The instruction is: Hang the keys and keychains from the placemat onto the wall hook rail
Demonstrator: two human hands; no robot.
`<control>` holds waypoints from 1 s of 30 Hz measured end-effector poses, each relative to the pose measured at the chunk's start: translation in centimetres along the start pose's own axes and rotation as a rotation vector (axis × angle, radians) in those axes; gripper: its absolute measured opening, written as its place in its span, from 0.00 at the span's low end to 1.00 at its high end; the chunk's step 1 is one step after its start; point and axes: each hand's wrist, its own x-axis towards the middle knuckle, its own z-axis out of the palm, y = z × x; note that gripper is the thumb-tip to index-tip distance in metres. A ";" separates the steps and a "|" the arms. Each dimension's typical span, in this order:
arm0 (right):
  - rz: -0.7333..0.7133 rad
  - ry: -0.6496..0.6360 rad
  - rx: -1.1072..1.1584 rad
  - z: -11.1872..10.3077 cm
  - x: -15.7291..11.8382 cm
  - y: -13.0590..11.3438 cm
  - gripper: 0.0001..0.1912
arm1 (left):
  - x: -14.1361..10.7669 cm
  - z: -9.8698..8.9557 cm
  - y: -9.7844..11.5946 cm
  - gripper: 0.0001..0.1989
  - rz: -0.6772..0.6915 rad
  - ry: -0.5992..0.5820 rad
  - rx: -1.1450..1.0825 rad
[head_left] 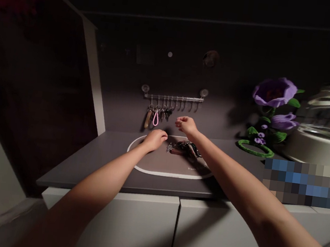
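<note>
- Bunch of keys (184, 147) lies on the oval mat (168, 173), right of its middle; dark metal keys and rings sit heaped together, with a brown fob under them and a ring poking out to the left; the mat is dark with a white rim, and it lies flat on the counter (92, 166).
- Left hand (154, 139) is over the left part of the mat, just beside the keys; its fingers curl loosely downward, pinching nothing; whether it touches the mat I cannot tell.
- Right hand (186, 124) is raised above the keys and apart from them, below the hooks; its fingers are loosely pressed together and hold nothing.
- Key rack (173, 97) runs along the dark wall behind the counter; it is a metal rail with a round mount at each end and a row of small hooks; a cluster of keys hangs from the left hooks, along with a tan fob (148, 118) and a pink loop (155, 118); the right hooks are bare.
- Purple flowers (275, 92) stand to the right, with a green ring (255, 150) at their foot; further right, a glass-lidded pot (324, 134) runs out of frame; a pixelated patch (305, 184) hides what lies before it.
- White cabinet doors (127, 226) close the space below the counter.
</note>
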 end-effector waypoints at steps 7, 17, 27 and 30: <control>-0.251 -0.045 -0.569 -1.5 -3.0 3.1 0.08 | -0.2 0.2 0.5 0.12 -0.031 -0.010 0.003; -0.329 -0.158 -0.976 -2.1 -4.1 4.7 0.11 | -0.3 1.4 0.5 0.11 -0.063 -0.024 -0.119; -0.348 -0.177 -1.065 -1.6 -4.2 4.8 0.10 | -0.3 2.1 0.6 0.12 -0.107 -0.055 -0.206; -0.328 -0.165 -1.037 -1.4 -4.0 4.9 0.09 | -0.3 2.3 0.4 0.11 -0.116 -0.058 -0.205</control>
